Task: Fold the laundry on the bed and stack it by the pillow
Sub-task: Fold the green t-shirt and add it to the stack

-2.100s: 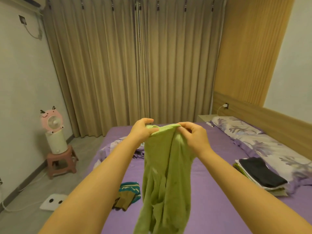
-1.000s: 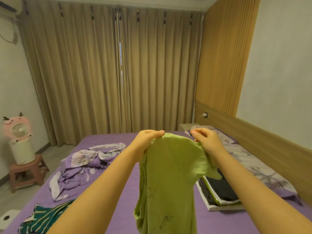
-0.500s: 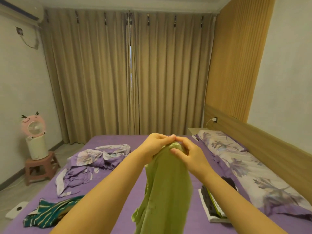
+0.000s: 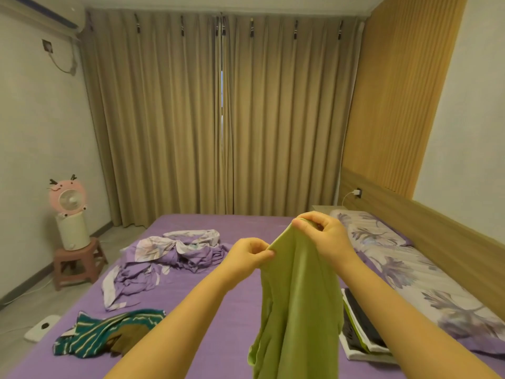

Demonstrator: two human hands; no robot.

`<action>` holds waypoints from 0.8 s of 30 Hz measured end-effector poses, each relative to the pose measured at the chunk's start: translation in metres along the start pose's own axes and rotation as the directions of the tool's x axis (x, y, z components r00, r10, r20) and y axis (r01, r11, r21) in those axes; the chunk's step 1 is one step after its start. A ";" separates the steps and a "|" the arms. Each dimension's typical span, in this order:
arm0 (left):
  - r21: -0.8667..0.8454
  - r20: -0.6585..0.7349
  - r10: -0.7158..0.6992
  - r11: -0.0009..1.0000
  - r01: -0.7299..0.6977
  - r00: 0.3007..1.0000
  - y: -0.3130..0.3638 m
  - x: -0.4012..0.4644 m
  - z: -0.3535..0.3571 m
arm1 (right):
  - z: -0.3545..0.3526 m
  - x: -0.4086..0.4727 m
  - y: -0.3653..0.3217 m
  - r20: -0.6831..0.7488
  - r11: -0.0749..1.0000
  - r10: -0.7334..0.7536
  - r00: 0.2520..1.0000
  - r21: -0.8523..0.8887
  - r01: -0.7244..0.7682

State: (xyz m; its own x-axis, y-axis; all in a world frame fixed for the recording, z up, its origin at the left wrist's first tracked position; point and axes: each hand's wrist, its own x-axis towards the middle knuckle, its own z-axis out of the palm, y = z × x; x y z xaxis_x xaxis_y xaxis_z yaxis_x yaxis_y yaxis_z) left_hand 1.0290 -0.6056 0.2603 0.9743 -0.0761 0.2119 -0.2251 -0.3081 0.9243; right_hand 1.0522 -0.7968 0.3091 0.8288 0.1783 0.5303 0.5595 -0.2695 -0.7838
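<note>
- The purple bed (image 4: 240,302) lies bare between the hanging green garment (image 4: 297,296) and the crumpled floral sheet (image 4: 166,255).
- A striped teal garment (image 4: 109,332) takes up the near left part.
- The folded stack (image 4: 360,332) sits just beside the long pillow (image 4: 410,272) on the right.
</note>
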 end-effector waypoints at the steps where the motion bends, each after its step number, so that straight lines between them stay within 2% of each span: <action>1: 0.017 -0.007 0.017 1.000 -0.017 1.000 0.004 0.002 -0.004 | -0.004 0.002 0.001 -0.008 1.000 0.014 1.000 -0.007 -0.014; 4: 0.041 -0.013 0.078 0.996 -0.077 0.997 0.022 0.008 -0.014 | -0.015 0.007 0.006 -0.044 0.998 0.055 0.998 -0.034 -0.056; 6: 0.039 -0.008 0.112 0.993 -0.111 0.994 0.039 0.013 -0.015 | -0.018 0.006 0.006 -0.011 0.994 0.101 0.995 0.030 -0.101; 9: 0.036 0.018 0.172 0.984 -0.172 0.985 0.063 0.021 -0.010 | -0.015 -0.001 -0.001 0.131 0.981 0.126 0.983 0.133 -0.144; 12: 0.052 0.040 0.203 0.977 -0.205 0.978 0.078 0.025 -0.006 | -0.010 -0.005 -0.015 0.278 0.980 0.132 0.952 0.106 -0.167; 15: 0.094 0.010 0.184 0.978 -0.184 0.983 0.073 0.027 -0.007 | -0.014 -0.004 -0.022 0.336 0.975 0.167 0.927 0.080 -0.205; 19: 0.050 -0.027 0.110 0.993 -0.109 0.994 0.055 0.025 -0.010 | -0.018 -0.002 -0.024 0.402 0.973 0.213 0.891 -0.005 -0.231; 22: -0.059 -0.010 0.094 0.994 -0.094 0.996 0.047 0.021 -0.015 | -0.016 0.000 -0.019 0.359 0.983 0.175 0.917 -0.019 -0.180; 24: -0.133 0.055 0.079 0.989 -0.071 0.995 0.041 0.016 -0.017 | -0.013 0.000 -0.018 0.336 0.979 0.157 0.929 0.069 -0.191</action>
State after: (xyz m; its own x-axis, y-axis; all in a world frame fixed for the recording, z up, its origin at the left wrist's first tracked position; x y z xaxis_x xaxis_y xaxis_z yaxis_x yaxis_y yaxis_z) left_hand 1.0350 -0.6028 0.3068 0.9518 -0.1522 0.2663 -0.2910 -0.1735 0.9409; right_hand 1.0423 -0.8043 0.3278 0.8587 0.4412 0.2608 0.3901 -0.2326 -0.8909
